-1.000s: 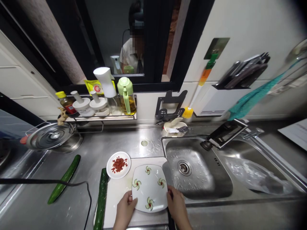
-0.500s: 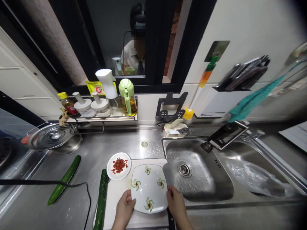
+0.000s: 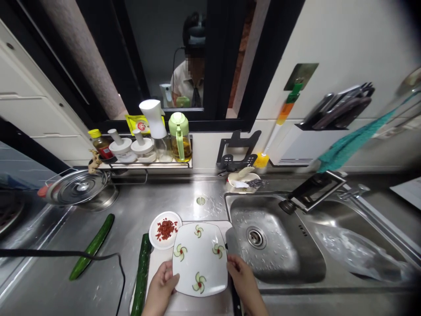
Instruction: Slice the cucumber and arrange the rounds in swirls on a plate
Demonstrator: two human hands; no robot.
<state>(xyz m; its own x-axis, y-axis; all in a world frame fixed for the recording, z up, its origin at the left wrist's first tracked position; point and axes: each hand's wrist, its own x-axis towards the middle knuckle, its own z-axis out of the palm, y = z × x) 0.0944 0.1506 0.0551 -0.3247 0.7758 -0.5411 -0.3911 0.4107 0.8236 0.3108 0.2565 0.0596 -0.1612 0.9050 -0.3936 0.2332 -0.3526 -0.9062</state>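
Observation:
Between my two hands is a white square plate [image 3: 200,258], slightly rotated, above the cutting board [image 3: 197,304]. Several pinwheel garnishes of thin cucumber slices with red centres [image 3: 199,283] lie near its sides. My left hand [image 3: 160,284] grips the lower left edge, thumb on the rim. My right hand [image 3: 243,276] has its fingers closed at the right edge. Behind the plate's upper left, a small white dish [image 3: 153,233] holds red goji berries [image 3: 166,229]. One cucumber [image 3: 141,274] lies along the board's left side; another cucumber [image 3: 92,248] rests on the steel counter.
A sink [image 3: 276,237] is to the right, a plastic bag [image 3: 358,252] in its second basin. A black-handled knife [image 3: 236,300] lies by my right wrist. A black cable [image 3: 66,253] crosses the left. Condiment bottles [image 3: 180,138] line the rack; a lidded pot [image 3: 82,188] stands back left.
The plate has shifted a little left relative to the board and turned slightly, now covering part of the small dish's edge. Both hands stay on it. The camera view has tilted slightly.

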